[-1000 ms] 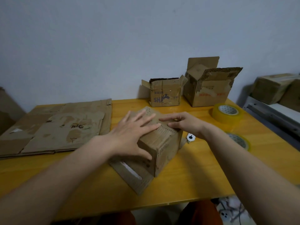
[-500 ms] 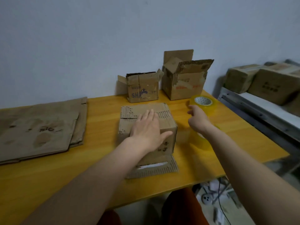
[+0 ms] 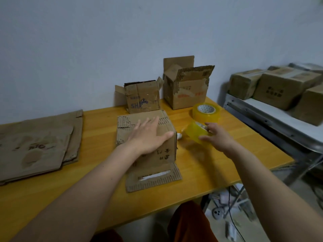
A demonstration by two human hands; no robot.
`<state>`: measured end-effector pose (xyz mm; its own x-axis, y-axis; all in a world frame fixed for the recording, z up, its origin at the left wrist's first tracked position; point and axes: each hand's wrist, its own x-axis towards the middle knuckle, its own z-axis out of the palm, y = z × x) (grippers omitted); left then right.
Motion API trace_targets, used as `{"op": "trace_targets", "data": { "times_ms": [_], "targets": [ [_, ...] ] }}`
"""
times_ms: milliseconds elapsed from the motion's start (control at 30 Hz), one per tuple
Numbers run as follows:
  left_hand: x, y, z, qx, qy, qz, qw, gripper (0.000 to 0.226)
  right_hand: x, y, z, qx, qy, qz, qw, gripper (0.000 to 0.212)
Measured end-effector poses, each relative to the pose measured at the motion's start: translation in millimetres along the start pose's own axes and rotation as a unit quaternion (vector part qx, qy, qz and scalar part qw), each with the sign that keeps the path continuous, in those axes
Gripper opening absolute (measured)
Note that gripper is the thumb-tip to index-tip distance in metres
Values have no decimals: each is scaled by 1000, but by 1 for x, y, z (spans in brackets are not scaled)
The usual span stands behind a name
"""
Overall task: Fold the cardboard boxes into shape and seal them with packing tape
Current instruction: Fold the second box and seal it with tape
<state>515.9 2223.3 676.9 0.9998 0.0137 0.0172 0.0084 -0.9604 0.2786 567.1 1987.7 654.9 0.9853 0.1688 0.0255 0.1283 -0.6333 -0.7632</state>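
A small cardboard box (image 3: 157, 154) stands folded on the yellow table (image 3: 218, 163), its top flaps closed and one loose flap lying flat in front. My left hand (image 3: 148, 137) presses flat on the box top, fingers spread. Just right of the box, my right hand (image 3: 216, 137) grips a roll of yellow packing tape (image 3: 194, 131) and holds it a little above the table. A second, larger tape roll (image 3: 206, 112) lies behind it.
Two open cardboard boxes (image 3: 143, 100) (image 3: 187, 88) stand at the back by the wall. Flattened cardboard (image 3: 38, 145) is stacked at the left. A small white object (image 3: 179, 136) lies beside the box. A metal shelf (image 3: 272, 123) with several taped boxes stands to the right.
My right hand left the box top, reached right to the tape rolls, and now has picked up the nearer roll. My left hand stayed pressing on the box, which has turned square to me.
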Motion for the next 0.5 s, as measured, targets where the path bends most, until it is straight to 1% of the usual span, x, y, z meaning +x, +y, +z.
{"op": "trace_targets", "data": {
  "times_ms": [33, 67, 133, 200, 267, 300, 333, 433, 467, 500],
  "targets": [
    [0, -1, -3, -54, -16, -14, 998, 98, -1, -13, -6, 66, 5, -16, 998, 26],
    [1, -1, -5, -113, -27, -21, 993, 107, -1, -27, -12, 108, 1, -37, 993, 20],
    [2, -3, -8, -252, -15, -20, 967, 122, -2, -56, -18, 129, -15, -95, 987, 20],
    [2, -5, -11, -398, 39, -9, 917, 127, -1, -83, -17, 121, -36, -154, 980, 22],
    [0, -9, -15, -512, 102, 2, 853, 122, 1, -107, -9, 79, -62, -194, 976, 21],
    [-1, -13, -15, -544, 136, 6, 828, 115, 2, -116, -4, 59, -75, -204, 974, 21],
    [-2, -17, -15, -559, 171, 8, 811, 102, 3, -123, 1, 45, -87, -211, 973, 21],
    [-4, -23, -12, -591, 257, -13, 764, 44, 8, -138, 14, 6, -99, -223, 970, 22],
    [-4, -24, -12, -600, 279, -19, 749, 28, 9, -140, 18, -8, -100, -227, 969, 21],
    [-4, -24, -12, -599, 301, -26, 742, 16, 11, -142, 22, -22, -99, -229, 968, 22]
  ]
}}
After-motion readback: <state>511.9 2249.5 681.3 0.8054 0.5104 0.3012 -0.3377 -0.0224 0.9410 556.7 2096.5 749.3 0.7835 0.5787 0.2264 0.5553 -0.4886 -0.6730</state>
